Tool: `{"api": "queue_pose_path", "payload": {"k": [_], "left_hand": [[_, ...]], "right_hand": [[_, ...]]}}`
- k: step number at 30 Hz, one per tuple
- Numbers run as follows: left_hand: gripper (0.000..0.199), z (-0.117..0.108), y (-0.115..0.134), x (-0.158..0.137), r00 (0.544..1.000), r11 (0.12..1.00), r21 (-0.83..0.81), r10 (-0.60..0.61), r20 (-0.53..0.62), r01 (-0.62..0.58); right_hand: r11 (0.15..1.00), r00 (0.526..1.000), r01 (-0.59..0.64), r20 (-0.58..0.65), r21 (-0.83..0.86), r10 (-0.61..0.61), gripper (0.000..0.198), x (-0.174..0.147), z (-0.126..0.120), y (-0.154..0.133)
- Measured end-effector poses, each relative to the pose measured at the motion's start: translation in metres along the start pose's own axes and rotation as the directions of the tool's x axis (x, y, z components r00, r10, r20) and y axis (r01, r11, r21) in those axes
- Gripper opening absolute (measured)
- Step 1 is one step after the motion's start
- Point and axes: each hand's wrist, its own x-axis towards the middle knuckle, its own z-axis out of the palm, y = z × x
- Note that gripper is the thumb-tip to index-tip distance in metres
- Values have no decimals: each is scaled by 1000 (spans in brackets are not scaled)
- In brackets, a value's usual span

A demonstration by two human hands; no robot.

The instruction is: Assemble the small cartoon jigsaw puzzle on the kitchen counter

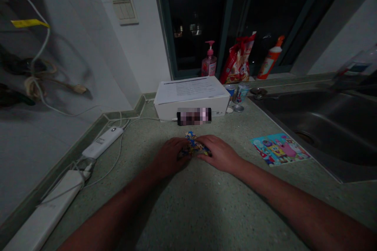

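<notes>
A small heap of jigsaw puzzle pieces [192, 144], blue, yellow and tan, lies on the speckled green countertop [203, 200]. My left hand [171, 152] curves around its left side and my right hand [219, 151] around its right side. Both sets of fingers are bent inward against the pieces, with the thumbs at the near side. Some pieces are hidden under the fingers, and a few stick out beyond them at the far side. To the right lies a colourful cartoon picture card [279, 148], flat and apart from my hands.
Behind the heap, a phone [194, 116] leans against a white box [167, 110] topped with printed paper [188, 89]. Cans [242, 93] stand beside it. At left are a power strip [50, 211], a white adapter [103, 142] and cables. A metal sink [330, 125] borders the right.
</notes>
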Motion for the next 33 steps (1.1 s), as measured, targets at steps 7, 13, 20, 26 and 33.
{"api": "queue_pose_path", "payload": {"k": [7,13,20,26,33], "left_hand": [[31,9,-1,7,1000,999,-34,-16,15,17],[40,11,-7,10,998,981,-189,-55,-34,48],[44,-14,-4,-2,997,996,-32,-83,-6,83],[40,-35,-12,-11,988,998,-13,-51,147,54],[27,-26,-15,-7,993,998,-57,-24,117,31]], "right_hand": [[1000,1000,11,3,-27,-11,26,8,8,0],[995,997,14,-74,97,-7,29,10,11,5],[1000,999,-6,-49,9,7,35,1,-10,1],[995,998,-22,48,-94,27,50,-9,-37,-4],[998,983,-1,186,-55,12,71,-11,-42,7]]}}
